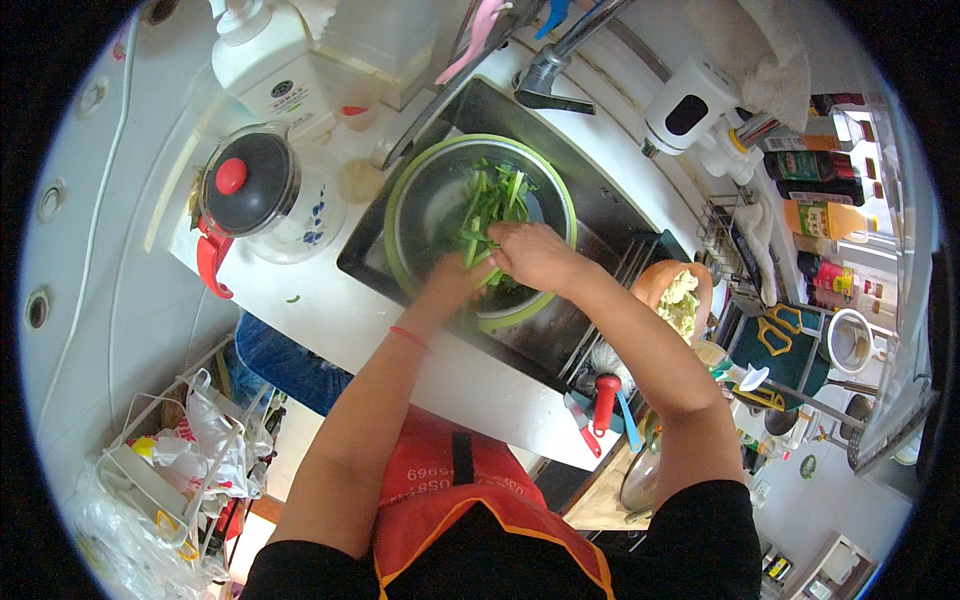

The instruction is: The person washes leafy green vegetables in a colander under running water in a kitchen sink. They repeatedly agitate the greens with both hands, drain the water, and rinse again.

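Observation:
A round bowl with a green rim (395, 217) stands in the dark kitchen sink (480, 97). Leafy green vegetables (495, 196) lie in it, bunched towards its middle and right. Both my hands are over the bowl, close together at the lower end of the greens. My left hand (456, 285) has its fingers closed around some green stems; a thin red band circles that wrist. Curled over the top of the same bunch, my right hand (531, 253) grips leaves and stems. The fingertips of both hands are partly hidden among the greens.
Left of the sink stand a glass pitcher (300, 202) with a black lid and a white pump bottle (270, 75). The faucet (551, 75) is above. An orange bowl (646, 281) of pale chopped food and a red-handled knife (585, 429) lie at right.

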{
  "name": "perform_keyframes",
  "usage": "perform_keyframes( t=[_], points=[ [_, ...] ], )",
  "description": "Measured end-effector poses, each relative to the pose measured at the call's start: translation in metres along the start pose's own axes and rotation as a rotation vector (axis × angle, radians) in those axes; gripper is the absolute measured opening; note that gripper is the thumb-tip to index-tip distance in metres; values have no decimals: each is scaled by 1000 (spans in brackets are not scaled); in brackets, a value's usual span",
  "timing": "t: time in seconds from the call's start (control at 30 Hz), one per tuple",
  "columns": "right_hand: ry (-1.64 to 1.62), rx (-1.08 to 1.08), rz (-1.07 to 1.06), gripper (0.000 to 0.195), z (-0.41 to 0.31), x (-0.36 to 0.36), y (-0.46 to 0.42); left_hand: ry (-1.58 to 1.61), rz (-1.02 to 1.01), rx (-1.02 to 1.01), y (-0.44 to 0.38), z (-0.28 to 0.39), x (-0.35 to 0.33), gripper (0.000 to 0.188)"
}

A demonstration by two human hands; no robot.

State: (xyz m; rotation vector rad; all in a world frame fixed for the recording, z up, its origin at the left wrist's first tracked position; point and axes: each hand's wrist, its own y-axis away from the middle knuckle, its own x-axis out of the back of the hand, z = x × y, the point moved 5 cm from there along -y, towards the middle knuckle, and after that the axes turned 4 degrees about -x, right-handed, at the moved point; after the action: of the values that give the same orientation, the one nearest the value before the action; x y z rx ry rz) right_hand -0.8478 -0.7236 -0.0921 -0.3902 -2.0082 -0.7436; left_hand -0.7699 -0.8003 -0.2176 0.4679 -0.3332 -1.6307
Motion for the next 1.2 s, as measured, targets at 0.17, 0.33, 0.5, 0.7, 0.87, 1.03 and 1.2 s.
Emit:
perform_keyframes(
  t=[0.17,0.33,0.5,0.7,0.87,1.03,1.2],
  points=[
    [-286,-155,58,21,14,-7,6,-29,-65,26,3,4,-7,38],
    [-1488,-514,94,15,42,1,13,-42,-83,-24,14,25,-5,38],
    [-1056,-309,8,24,45,24,8,20,-91,-59,17,32,-11,35],
    [13,80,-135,19,1,18,-1,-49,-175,-68,17,24,-13,33],
    [265,135,-171,17,1,15,7,-89,-176,-73,19,32,-14,34],
    [231,70,-161,19,6,3,18,-73,-161,-130,20,30,-16,33],
    [158,129,-177,21,11,4,22,-74,-179,-133,19,30,-18,34]
  ],
)
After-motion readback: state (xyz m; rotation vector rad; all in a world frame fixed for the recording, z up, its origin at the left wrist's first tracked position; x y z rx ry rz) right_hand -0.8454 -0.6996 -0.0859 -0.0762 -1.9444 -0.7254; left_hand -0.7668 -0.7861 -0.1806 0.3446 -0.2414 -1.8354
